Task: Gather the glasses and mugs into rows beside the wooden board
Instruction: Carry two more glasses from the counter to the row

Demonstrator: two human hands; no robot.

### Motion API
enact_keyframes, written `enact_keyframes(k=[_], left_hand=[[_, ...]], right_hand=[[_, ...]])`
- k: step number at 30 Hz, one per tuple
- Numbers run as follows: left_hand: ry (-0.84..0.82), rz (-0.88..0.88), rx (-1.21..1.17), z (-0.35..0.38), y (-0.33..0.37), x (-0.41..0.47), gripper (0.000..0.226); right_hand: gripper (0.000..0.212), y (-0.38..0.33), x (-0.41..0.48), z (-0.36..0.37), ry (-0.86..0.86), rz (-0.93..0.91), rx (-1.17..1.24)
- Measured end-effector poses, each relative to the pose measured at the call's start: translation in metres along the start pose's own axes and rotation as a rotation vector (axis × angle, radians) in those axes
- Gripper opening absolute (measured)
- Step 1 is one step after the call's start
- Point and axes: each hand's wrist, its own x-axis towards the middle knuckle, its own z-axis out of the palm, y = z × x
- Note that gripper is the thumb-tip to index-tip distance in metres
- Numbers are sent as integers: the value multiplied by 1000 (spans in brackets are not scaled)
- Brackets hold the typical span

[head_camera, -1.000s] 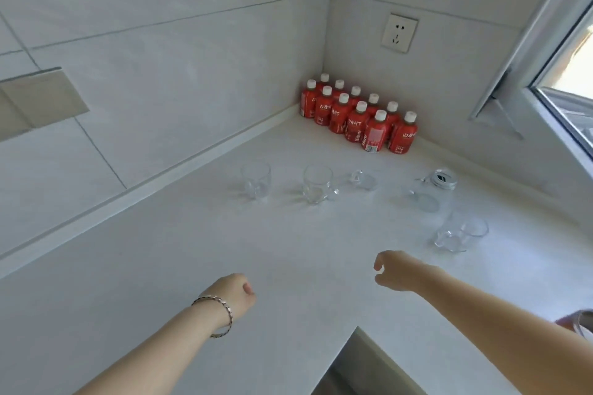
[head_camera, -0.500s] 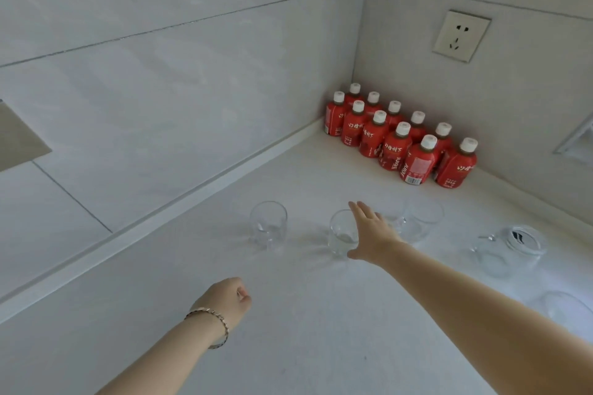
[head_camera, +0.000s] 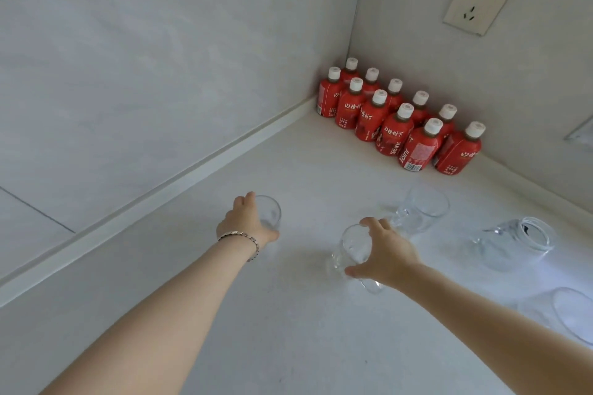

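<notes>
Fingers [head_camera: 245, 202] of the left hand [head_camera: 244, 223] curl around the far-left glass [head_camera: 269, 212], which stands upright on the white tabletop [head_camera: 288, 330]; a chain bracelet [head_camera: 240, 239] circles that wrist. Right hand [head_camera: 382, 253] wraps the second glass [head_camera: 353, 250], thumb low, fingers over the rim, the glass tilted. Further right stand a clear handled mug [head_camera: 420, 210], a round glass jar [head_camera: 513, 242] and another clear glass [head_camera: 571, 314] at the edge. Red smooth bottles [head_camera: 398, 119] with white caps cluster in the corner.
</notes>
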Motion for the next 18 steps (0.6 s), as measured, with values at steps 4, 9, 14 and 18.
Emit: enact_keyframes(k=[4, 9, 14, 18], left_hand=[[85, -17, 3, 13, -11, -37, 79], [142, 6, -68, 31, -45, -141, 80], [199, -62, -159, 35, -90, -270, 78], [281, -186, -115, 39, -136, -367, 81]], right_hand=[[93, 9, -30, 4, 5, 40, 129], [92, 13, -88, 8, -14, -127, 7], [90, -9, -162, 25, -32, -355, -181], [90, -46, -224, 53, -82, -506, -207]])
